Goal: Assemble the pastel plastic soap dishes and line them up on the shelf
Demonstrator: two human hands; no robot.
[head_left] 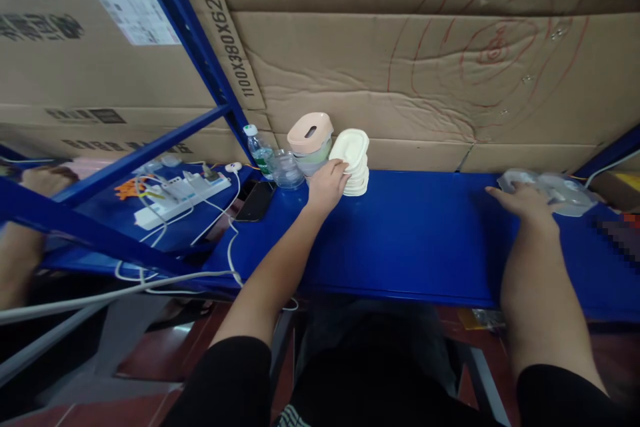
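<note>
My left hand [327, 185] has its fingers on the near left edge of the top lid in a stack of cream lids [354, 147]. The stack stands at the back of the blue table, right beside a pile of containers topped by a pink one [310, 133]. Far to the right, my right hand [527, 202] rests at some clear plastic containers [565, 195], thumb spread to the left. Its other fingers reach over the nearest clear container and are partly hidden.
Left of the pile are a round clear tub [287, 170], a water bottle [259, 150] and a dark phone [256, 200]. A white power strip [183, 199] with cables lies beyond the blue frame post. Another person's hand [47, 180] is at the far left.
</note>
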